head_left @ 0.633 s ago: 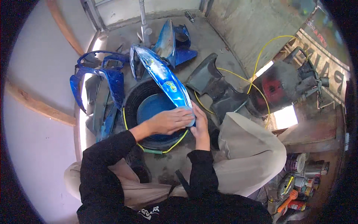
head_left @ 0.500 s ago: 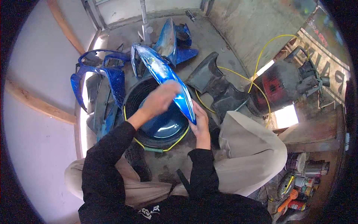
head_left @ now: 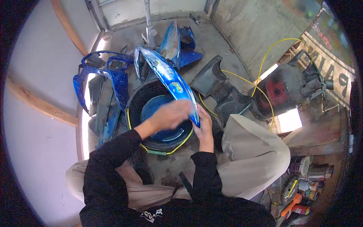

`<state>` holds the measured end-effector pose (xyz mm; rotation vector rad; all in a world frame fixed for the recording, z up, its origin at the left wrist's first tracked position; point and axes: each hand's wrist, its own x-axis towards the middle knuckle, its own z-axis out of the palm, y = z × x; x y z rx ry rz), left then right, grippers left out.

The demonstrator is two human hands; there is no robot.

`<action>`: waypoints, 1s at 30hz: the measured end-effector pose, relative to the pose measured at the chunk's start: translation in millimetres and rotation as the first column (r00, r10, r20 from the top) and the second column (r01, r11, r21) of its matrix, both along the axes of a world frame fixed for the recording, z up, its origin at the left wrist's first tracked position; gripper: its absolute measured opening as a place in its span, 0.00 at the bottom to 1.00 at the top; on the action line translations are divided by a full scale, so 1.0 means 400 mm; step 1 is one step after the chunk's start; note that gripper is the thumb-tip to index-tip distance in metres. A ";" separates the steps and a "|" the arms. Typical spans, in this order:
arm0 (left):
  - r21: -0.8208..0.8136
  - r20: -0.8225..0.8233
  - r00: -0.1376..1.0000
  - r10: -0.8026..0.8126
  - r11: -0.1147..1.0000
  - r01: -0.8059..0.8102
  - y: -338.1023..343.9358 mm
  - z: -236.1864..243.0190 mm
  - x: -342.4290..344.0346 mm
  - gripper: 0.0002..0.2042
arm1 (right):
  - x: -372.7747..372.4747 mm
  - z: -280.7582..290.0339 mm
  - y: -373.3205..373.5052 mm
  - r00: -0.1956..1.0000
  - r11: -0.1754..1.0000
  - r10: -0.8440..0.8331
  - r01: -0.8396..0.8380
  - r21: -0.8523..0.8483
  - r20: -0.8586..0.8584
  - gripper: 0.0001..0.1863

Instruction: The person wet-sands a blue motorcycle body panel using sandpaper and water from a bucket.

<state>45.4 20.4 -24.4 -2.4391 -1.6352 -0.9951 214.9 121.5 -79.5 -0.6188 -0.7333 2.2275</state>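
A long, curved blue motorcycle fairing panel [head_left: 163, 73] with a whitish scuffed area slants over a black bucket [head_left: 133, 99]. My right hand [head_left: 204, 125] grips its near, pointed end from the right side and underneath. On the panel's face near that end lies my left hand [head_left: 174, 114], its fingers smeared by motion. Whether those fingers hold anything I cannot make out. A yellowish patch [head_left: 177, 87] shows on the panel just beyond my left hand. Dark bluish liquid [head_left: 153, 108] fills the bottom of the bucket.
More blue fairing parts [head_left: 118, 81] lie at the left, and others [head_left: 170, 43] beyond the bucket. Right of it are a black plastic part [head_left: 223, 89] and a dark red compressor tank [head_left: 278, 90] with a yellow hose [head_left: 266, 55]. Cans [head_left: 300, 165] and tools sit lower right.
My left hand has slid down the panel toward its near end, uncovering the yellowish patch. My right hand keeps its grip in nearly the same place.
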 end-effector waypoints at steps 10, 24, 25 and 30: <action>0.105 -0.092 0.985 0.144 0.985 -0.134 0.017 0.012 -0.076 0.17 | 0.000 0.012 -0.010 1.000 1.000 0.015 -0.015 0.011 -0.007 0.25; 0.040 -0.072 0.982 -0.177 0.983 0.180 0.009 0.008 -0.007 0.18 | -0.010 -0.005 0.002 1.000 0.997 0.025 -0.025 0.071 0.009 0.28; 0.058 -0.059 0.991 -0.118 0.991 0.122 0.012 0.006 -0.032 0.17 | -0.015 0.003 -0.009 0.999 0.997 0.031 -0.033 0.072 0.029 0.28; 0.057 -0.021 0.945 0.328 0.944 -0.326 0.035 0.057 -0.061 0.13 | -0.002 0.013 0.006 1.000 0.999 0.007 -0.005 0.052 -0.024 0.25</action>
